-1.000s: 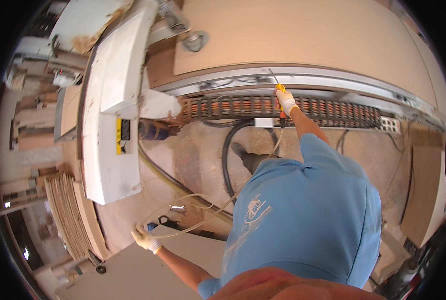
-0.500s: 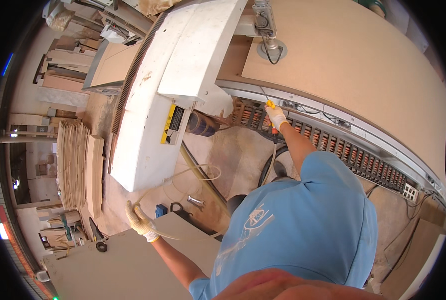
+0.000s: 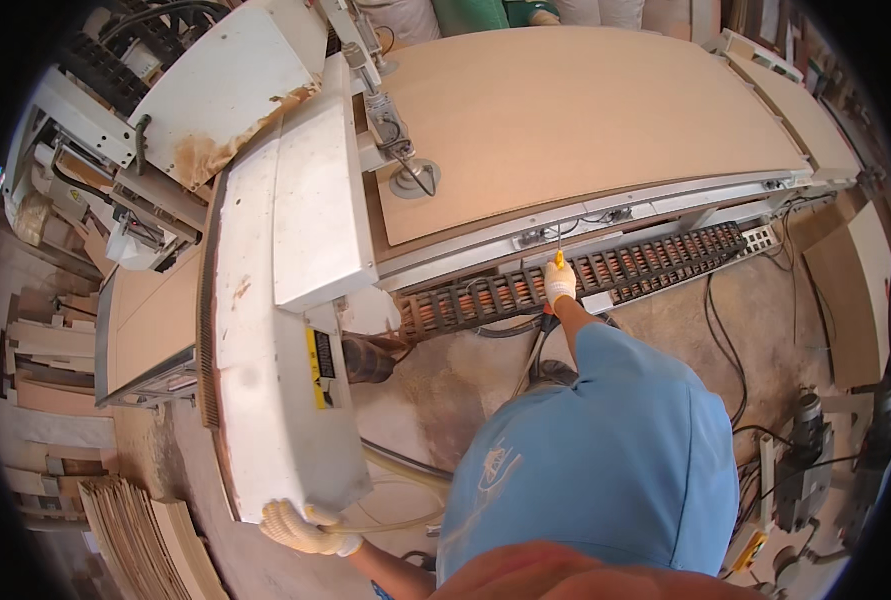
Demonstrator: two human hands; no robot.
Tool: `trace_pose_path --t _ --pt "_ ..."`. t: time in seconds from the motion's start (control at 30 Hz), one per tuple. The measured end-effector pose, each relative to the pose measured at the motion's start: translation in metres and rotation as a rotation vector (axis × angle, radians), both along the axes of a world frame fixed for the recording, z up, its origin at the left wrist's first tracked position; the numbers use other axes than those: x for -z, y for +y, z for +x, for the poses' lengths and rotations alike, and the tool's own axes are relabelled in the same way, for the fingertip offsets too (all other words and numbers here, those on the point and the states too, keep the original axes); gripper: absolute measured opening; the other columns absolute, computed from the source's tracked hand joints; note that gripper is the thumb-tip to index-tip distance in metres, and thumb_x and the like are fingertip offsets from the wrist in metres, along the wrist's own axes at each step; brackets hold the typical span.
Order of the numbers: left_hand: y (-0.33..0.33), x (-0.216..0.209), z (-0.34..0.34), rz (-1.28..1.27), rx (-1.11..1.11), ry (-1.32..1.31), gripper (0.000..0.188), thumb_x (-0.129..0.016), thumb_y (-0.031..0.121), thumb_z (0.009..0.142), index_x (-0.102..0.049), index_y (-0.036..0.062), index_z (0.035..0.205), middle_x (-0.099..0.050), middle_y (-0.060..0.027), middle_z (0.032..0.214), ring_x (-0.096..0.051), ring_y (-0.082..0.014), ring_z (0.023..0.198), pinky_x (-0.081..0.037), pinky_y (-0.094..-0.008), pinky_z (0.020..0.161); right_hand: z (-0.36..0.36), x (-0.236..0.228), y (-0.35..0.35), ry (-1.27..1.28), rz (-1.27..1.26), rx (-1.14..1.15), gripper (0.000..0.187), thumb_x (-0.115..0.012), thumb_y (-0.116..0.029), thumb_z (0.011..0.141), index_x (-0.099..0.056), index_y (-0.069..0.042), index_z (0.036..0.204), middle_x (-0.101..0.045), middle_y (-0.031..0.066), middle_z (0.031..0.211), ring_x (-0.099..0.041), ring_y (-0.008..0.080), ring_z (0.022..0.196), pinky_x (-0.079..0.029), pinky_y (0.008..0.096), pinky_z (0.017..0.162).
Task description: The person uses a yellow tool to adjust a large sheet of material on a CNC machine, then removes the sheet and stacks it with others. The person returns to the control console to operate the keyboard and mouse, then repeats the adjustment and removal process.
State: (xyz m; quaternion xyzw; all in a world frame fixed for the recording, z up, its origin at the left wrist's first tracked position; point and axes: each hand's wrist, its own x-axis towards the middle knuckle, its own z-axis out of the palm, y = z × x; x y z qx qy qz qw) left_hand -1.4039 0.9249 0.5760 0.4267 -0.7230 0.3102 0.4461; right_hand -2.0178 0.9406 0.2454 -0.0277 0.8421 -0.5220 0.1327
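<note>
With a white work glove on, my right hand (image 3: pixel 560 287) is closed around an air blow gun (image 3: pixel 561 259) with a yellow top. Its thin nozzle points away from me toward the metal side rail (image 3: pixel 486 252) of the machine bed. Below that rail runs a black cable chain (image 3: pixel 656 265) with orange cables. At the lower left, my gloved left hand (image 3: pixel 304 528) is by the bottom end of the white machine housing (image 3: pixel 256 400). A pale air hose (image 3: pixel 391 527) runs from beside its thumb, and the fingers look curled around it, partly hidden.
A large brown board (image 3: pixel 586 120) lies on the bed, with a round suction-type foot (image 3: pixel 416 178) near its left corner. Stacked panels (image 3: pixel 136 530) stand at lower left. Black cables (image 3: pixel 723 340) trail over the floor, and machine parts (image 3: pixel 811 440) stand at right.
My view has swung to the right. The blow gun in my right hand is farther right along the rail. My left hand has come up to the lower end of the white housing.
</note>
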Motion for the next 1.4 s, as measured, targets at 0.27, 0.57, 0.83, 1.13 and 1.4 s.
trace_pose_path --t 0.27,0.57,0.83,1.13,1.4 --pt "-0.011 0.017 0.014 -0.086 0.181 0.111 0.038 -0.055 0.029 0.106 -0.068 -0.0056 0.112 -0.069 -0.0205 0.111 -0.065 -0.0407 0.109 -0.039 -0.0600 0.110 0.092 -0.015 -0.001 -0.127 -0.053 -0.137 0.036 -0.055 -0.034 0.099 -0.067 -0.004 0.115 -0.070 0.0147 0.078 -0.066 0.0251 0.055 -0.050 0.0407 0.055" --pt "-0.004 0.009 0.010 0.031 0.212 0.195 0.031 -0.061 0.025 0.099 -0.069 -0.0026 0.110 -0.069 -0.0209 0.113 -0.063 -0.0422 0.112 -0.032 -0.0620 0.114 0.144 -0.010 -0.077 -0.291 0.037 -0.411 0.031 -0.058 -0.034 0.099 -0.068 -0.008 0.111 -0.066 0.0094 0.072 -0.062 0.0225 0.050 -0.051 0.0391 0.050" --pt "-0.004 0.002 0.007 0.134 -0.033 0.245 0.023 -0.064 0.019 0.094 -0.070 0.0005 0.107 -0.067 -0.0202 0.115 -0.062 -0.0429 0.117 -0.034 -0.0604 0.115 0.185 0.022 -0.209 -0.662 -0.223 -0.609 0.024 -0.058 -0.032 0.102 -0.058 -0.009 0.104 -0.054 0.0054 0.061 -0.053 0.0215 0.045 -0.047 0.0393 0.044" --pt "-0.017 0.018 0.011 0.116 -0.114 0.279 0.024 -0.063 0.012 0.088 -0.067 0.0015 0.110 -0.066 -0.0217 0.118 -0.059 -0.0444 0.121 -0.034 -0.0625 0.116 0.195 0.018 -0.266 -0.677 -0.235 -0.817 0.012 -0.054 -0.027 0.101 -0.056 -0.016 0.105 -0.045 0.0037 0.061 -0.043 0.0211 0.045 -0.044 0.0402 0.046" --pt "-0.025 0.019 0.045 0.149 0.126 0.275 0.032 -0.071 0.014 0.076 -0.068 0.0057 0.107 -0.064 -0.0174 0.114 -0.060 -0.0404 0.111 -0.031 -0.0632 0.115 0.205 0.030 -0.222 -0.650 -0.248 -0.714 0.018 -0.058 -0.027 0.102 -0.054 -0.010 0.100 -0.045 0.0040 0.063 -0.044 0.0195 0.050 -0.045 0.0397 0.048"
